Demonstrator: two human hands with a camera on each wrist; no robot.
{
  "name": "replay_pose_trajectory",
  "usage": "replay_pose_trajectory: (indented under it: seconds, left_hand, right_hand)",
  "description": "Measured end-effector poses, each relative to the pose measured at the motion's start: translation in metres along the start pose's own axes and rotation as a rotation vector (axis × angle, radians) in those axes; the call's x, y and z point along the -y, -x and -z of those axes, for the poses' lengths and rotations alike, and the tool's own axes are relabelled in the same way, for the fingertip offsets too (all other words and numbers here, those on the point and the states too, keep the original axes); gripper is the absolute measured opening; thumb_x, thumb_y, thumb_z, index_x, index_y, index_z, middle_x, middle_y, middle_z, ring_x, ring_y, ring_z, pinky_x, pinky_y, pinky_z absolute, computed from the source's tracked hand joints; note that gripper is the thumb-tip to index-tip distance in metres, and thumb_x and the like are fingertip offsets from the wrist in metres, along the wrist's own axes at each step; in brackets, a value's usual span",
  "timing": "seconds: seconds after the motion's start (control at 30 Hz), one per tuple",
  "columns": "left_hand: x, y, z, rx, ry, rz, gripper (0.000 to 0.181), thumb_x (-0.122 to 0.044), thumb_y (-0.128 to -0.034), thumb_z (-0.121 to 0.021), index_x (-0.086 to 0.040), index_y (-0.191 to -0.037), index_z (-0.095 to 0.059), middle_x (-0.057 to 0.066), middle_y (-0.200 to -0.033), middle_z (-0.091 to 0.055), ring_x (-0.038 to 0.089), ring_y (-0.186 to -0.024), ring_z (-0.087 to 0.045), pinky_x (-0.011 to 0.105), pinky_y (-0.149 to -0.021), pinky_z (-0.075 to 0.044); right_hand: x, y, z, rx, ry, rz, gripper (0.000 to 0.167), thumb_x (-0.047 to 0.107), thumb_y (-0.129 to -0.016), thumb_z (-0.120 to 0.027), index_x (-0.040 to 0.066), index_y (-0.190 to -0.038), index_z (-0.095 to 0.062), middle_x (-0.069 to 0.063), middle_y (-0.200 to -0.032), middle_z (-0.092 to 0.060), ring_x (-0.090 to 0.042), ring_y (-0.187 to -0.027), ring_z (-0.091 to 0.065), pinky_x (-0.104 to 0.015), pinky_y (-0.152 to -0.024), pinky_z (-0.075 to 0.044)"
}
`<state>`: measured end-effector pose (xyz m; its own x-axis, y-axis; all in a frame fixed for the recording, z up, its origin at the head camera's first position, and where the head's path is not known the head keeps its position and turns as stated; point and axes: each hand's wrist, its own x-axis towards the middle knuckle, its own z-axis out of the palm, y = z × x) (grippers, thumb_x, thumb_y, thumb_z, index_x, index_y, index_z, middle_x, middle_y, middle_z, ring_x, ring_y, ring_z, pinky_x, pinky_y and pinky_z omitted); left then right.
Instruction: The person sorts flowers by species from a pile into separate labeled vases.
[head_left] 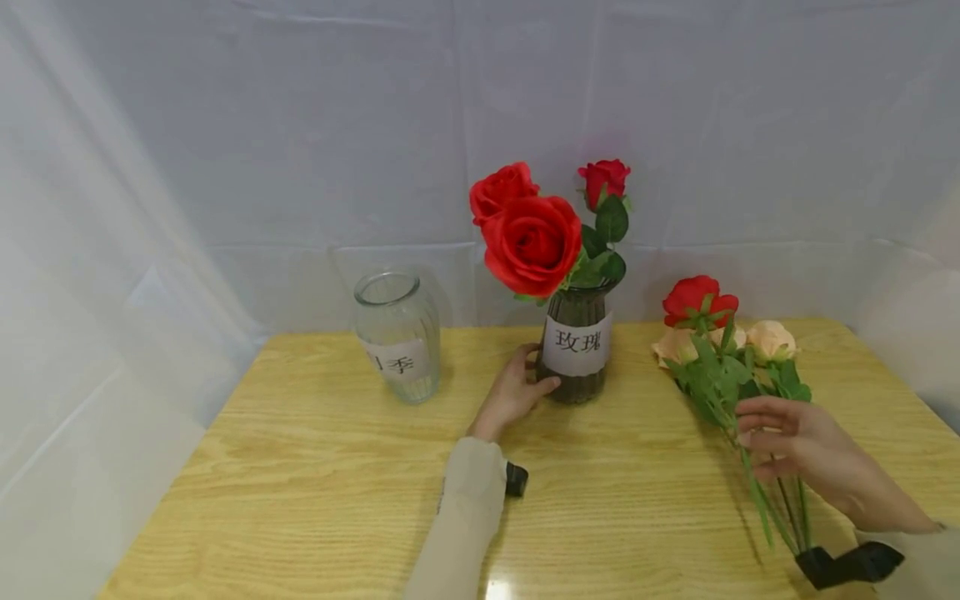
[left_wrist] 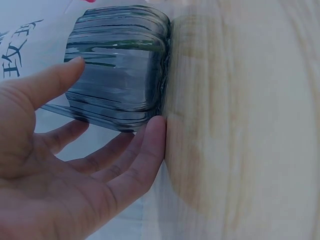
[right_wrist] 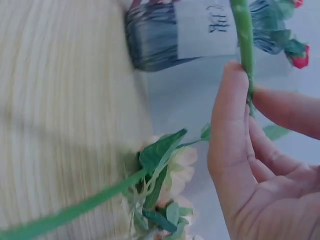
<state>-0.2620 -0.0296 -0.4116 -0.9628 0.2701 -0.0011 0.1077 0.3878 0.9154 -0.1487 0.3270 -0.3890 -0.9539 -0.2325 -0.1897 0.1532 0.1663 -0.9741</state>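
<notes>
My left hand [head_left: 512, 393] curls round the lower side of the dark glass vase [head_left: 576, 387], which holds red roses [head_left: 532, 242]. The left wrist view shows the thumb over the vase's [left_wrist: 120, 75] label edge and the fingers beneath. At the right, my right hand [head_left: 806, 446] is beside the stems of a red rose [head_left: 697, 302] and peach roses [head_left: 771, 342]. In the right wrist view, that hand [right_wrist: 265, 185] pinches a green stem [right_wrist: 243, 35] between thumb and fingers. Which flower the stem belongs to is hard to tell; it looks like the red one.
A clear glass vase [head_left: 420, 321] with a paper label stands to the left of the dark one, with no flowers in it. White cloth [head_left: 337, 125] hangs behind the wooden table [head_left: 315, 500] and at its sides.
</notes>
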Motion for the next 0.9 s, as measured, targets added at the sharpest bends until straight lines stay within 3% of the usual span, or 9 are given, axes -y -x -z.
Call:
replay_pose_trajectory:
  seconds: [0.07,0.2,0.33,0.5,0.9]
  left_hand:
    - [0.0,0.0,0.0,0.0,-0.002,0.001,0.064,-0.011,-0.0969,-0.07,0.001,-0.152,-0.038,0.026,-0.137,-0.054,0.033,-0.106,-0.062,0.036,-0.072,-0.055]
    - [0.0,0.0,0.0,0.0,-0.006,0.002,0.064,-0.011,-0.0971,-0.069,0.0,-0.152,-0.038,0.026,-0.137,-0.054,0.033,-0.105,-0.062,0.036,-0.072,-0.055]
    - [0.0,0.0,0.0,-0.001,-0.005,0.003,0.064,-0.011,-0.0973,-0.069,0.0,-0.152,-0.038,0.026,-0.137,-0.054,0.035,-0.109,-0.061,0.037,-0.075,-0.055]
    - [0.0,0.0,0.0,-0.003,-0.01,0.006,0.064,-0.012,-0.0974,-0.069,0.0,-0.152,-0.038,0.026,-0.137,-0.054,0.035,-0.11,-0.061,0.038,-0.076,-0.055]
    - [-0.002,0.001,0.0,0.009,-0.001,0.029,0.064,-0.013,-0.0978,-0.069,-0.003,-0.153,-0.038,0.025,-0.138,-0.053,0.033,-0.107,-0.062,0.036,-0.072,-0.055]
  right_hand:
    - [-0.002,0.001,0.002,0.005,-0.107,0.025,0.031,-0.004,-0.102,-0.055,0.023,-0.114,-0.065,0.004,-0.107,-0.064,-0.016,-0.089,-0.066,-0.037,-0.067,-0.06]
    - [-0.002,0.004,0.006,0.065,-0.281,0.083,0.039,-0.007,-0.103,-0.048,0.026,-0.113,-0.068,0.004,-0.109,-0.066,-0.015,-0.09,-0.067,-0.034,-0.069,-0.06]
    - [0.0,0.005,0.006,0.082,-0.335,0.106,0.044,-0.008,-0.103,-0.046,0.028,-0.116,-0.068,0.006,-0.113,-0.066,-0.015,-0.093,-0.068,-0.033,-0.07,-0.059]
    - [0.006,0.008,0.004,0.017,-0.362,0.152,0.045,-0.01,-0.102,-0.047,0.026,-0.119,-0.068,0.005,-0.113,-0.064,-0.014,-0.091,-0.066,-0.032,-0.069,-0.058]
    - [0.015,0.01,0.005,-0.147,-0.578,0.21,0.041,-0.011,-0.102,-0.048,0.02,-0.124,-0.063,-0.001,-0.106,-0.063,-0.016,-0.091,-0.066,-0.035,-0.066,-0.059]
